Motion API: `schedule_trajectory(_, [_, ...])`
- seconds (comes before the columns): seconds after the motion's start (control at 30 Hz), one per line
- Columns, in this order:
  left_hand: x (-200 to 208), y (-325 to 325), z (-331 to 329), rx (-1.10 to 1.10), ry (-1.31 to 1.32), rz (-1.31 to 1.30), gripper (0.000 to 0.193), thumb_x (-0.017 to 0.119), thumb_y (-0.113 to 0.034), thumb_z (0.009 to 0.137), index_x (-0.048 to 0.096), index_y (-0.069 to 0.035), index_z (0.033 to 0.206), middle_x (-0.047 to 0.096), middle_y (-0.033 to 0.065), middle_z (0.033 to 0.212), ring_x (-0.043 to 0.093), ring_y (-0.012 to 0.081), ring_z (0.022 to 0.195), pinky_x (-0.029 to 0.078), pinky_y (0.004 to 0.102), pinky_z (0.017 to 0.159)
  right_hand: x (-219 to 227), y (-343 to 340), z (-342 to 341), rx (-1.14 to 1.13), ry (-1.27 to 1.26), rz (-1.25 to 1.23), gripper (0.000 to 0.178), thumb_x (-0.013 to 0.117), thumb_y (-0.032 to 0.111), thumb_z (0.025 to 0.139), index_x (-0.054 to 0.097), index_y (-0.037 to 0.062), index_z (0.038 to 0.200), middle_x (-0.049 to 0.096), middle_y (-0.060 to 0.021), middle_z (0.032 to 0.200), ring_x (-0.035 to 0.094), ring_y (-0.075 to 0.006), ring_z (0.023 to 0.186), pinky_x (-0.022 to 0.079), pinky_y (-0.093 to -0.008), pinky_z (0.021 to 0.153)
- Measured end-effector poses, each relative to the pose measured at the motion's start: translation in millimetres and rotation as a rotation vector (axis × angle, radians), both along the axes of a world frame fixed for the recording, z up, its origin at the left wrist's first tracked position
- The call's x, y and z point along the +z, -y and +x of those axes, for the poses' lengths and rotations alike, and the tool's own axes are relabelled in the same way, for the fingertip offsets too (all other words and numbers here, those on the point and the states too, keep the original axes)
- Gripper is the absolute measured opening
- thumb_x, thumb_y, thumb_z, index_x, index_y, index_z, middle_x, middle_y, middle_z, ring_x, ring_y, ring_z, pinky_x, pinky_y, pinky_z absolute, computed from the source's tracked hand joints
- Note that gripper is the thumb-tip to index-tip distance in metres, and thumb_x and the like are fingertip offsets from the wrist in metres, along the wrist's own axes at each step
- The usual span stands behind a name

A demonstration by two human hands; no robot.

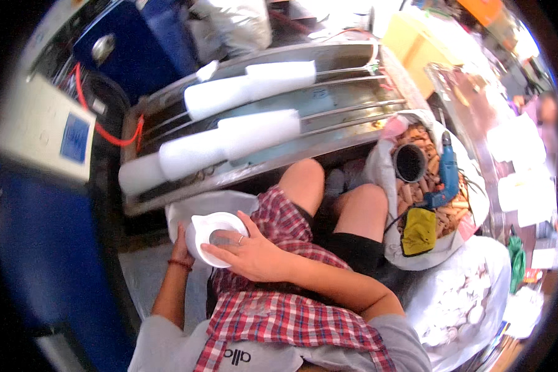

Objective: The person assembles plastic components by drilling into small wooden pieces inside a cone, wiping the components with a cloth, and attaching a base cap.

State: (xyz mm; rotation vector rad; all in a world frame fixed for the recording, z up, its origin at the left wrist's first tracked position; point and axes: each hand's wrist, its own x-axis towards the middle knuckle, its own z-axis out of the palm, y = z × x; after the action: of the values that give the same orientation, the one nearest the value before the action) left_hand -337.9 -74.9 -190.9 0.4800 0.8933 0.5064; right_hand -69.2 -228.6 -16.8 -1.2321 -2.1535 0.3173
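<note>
Over my lap I hold a white plastic jug [198, 243] with a pointed spout, its mouth tipped up toward me. My left hand [181, 247] wraps its outer left side; the fingertips are partly hidden behind it. My right hand [249, 251], wearing a ring, grips the right rim with the fingers reaching across the mouth. A greyish shape [222, 237] shows inside the opening under these fingers, too unclear to name. Beyond my knees, stacked white plastic pieces [192, 150] sit on metal rods [353, 115] across a long metal trough [254, 181].
To my right, a white sack [378, 162] holds many short brown cylinders; a blue power drill [446, 170], a black-lined round container [410, 163] and a yellow cloth [419, 232] lie on them. A clear bag [499, 266] with white pieces stands nearer. A blue cabinet [62, 248] stands left.
</note>
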Motion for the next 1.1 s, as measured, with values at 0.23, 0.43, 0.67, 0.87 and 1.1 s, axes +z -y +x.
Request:
schedule_trajectory(0.23, [139.6, -29.3, 180.1, 0.095, 0.081, 0.337, 0.065, 0.039, -0.056, 0.095, 0.042, -0.006, 0.136, 0.048, 0.0105, 0.136, 0.047, 0.0252, 0.124, 0.038, 0.0414, 0.104, 40.2, 30.8, 117.2, -0.688, 0.087, 0.057, 0.067, 0.064, 0.012, 0.074, 0.04, 0.0043, 0.136, 0.041, -0.0153, 0.139, 0.039, -0.0336, 0.129, 0.027, -0.0505, 0.107])
schedule_trajectory(0.43, [137.5, -50.4, 384.3, 0.045, 0.106, 0.772, 0.053, 0.055, -0.043, 0.093, 0.055, 0.002, 0.12, 0.057, 0.0092, 0.12, 0.053, 0.0189, 0.109, 0.039, 0.0331, 0.098, 16.8, 149.8, 221.1, -1.423, 0.088, 0.192, 0.041, 0.064, 0.011, 0.08, 0.053, -0.0001, 0.119, 0.053, -0.0163, 0.126, 0.044, -0.0353, 0.123, 0.03, -0.0447, 0.104])
schedule_trajectory(0.67, [50.0, -43.9, 557.1, -0.042, 0.111, 0.551, 0.044, 0.066, -0.039, 0.087, 0.064, 0.0, 0.107, 0.062, 0.0044, 0.103, 0.054, 0.0141, 0.095, 0.04, 0.0299, 0.09, -43.6, 244.1, 233.6, -1.658, 0.102, -0.094, 0.05, 0.065, 0.018, 0.082, 0.047, 0.0003, 0.125, 0.045, -0.0156, 0.134, 0.037, -0.0339, 0.129, 0.025, -0.0476, 0.108])
schedule_trajectory(0.87, [7.0, -57.3, 580.0, -0.171, -0.164, 0.358, 0.045, 0.051, -0.045, 0.094, 0.06, -0.004, 0.113, 0.063, 0.0037, 0.103, 0.057, 0.0208, 0.098, 0.043, 0.0355, 0.087, -40.9, 241.4, 227.4, -1.64, 0.184, -0.11, 0.046, 0.066, 0.017, 0.081, 0.051, 0.0004, 0.121, 0.048, -0.0147, 0.131, 0.04, -0.0336, 0.127, 0.027, -0.0486, 0.106])
schedule_trajectory(1.1, [3.2, -83.2, 505.4, -1.391, -1.05, 1.957, 0.028, 0.052, -0.029, 0.09, 0.068, -0.009, 0.102, 0.068, 0.0113, 0.102, 0.064, 0.0278, 0.098, 0.048, 0.0408, 0.081, -54.9, 248.3, 229.8, -1.66, 0.097, -0.004, 0.021, 0.058, 0.007, 0.086, 0.06, 0.0005, 0.107, 0.056, -0.0138, 0.121, 0.05, -0.0323, 0.116, 0.034, -0.045, 0.1])
